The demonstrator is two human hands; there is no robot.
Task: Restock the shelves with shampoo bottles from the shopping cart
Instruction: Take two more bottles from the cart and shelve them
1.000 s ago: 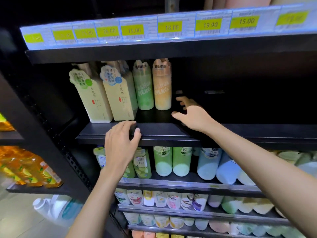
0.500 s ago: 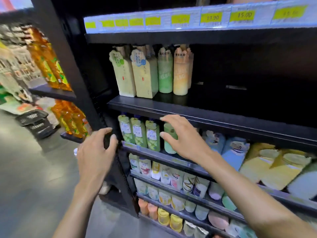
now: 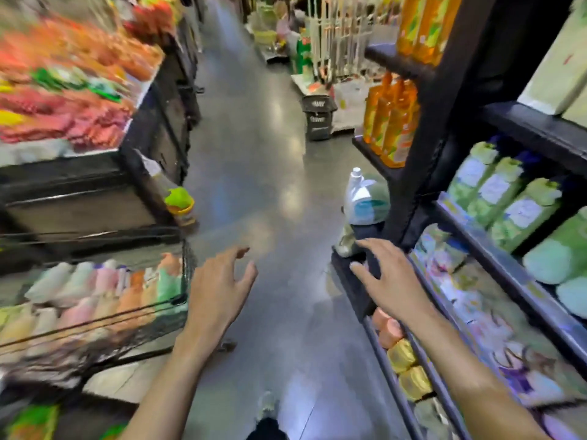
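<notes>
Sitting packed in rows in the shopping cart [image 3: 185,262] at lower left of the frame, the shampoo bottles [image 3: 104,290] are pastel, capped and heavily blurred; none is out of the cart in this view

Left hand [image 3: 219,290] hangs just right of the cart's wire end, fingers spread wide and loose, holding nothing and not touching the wire; it looks set for a reach into the cart, my guess

Right hand [image 3: 389,281] is also spread flat and empty, low centre-right in front of the end of a lower shelf; cannot tell if it touches the edge

Shelves [image 3: 536,130] fill the right side, with green bottles [image 3: 505,201] standing upright, labels out, so new stock likely goes in the same way

Step in hand: fetching the next bottle, likely one per hand since both are free

Risk: tight packing, a grabbed bottle may drag or tip its neighbours

Further out: white jug [image 3: 362,198] on a low shelf end at centre right, orange bottles [image 3: 392,122] above it, stacked dark baskets [image 3: 317,117] on the grey floor [image 3: 254,154] up the aisle
</notes>
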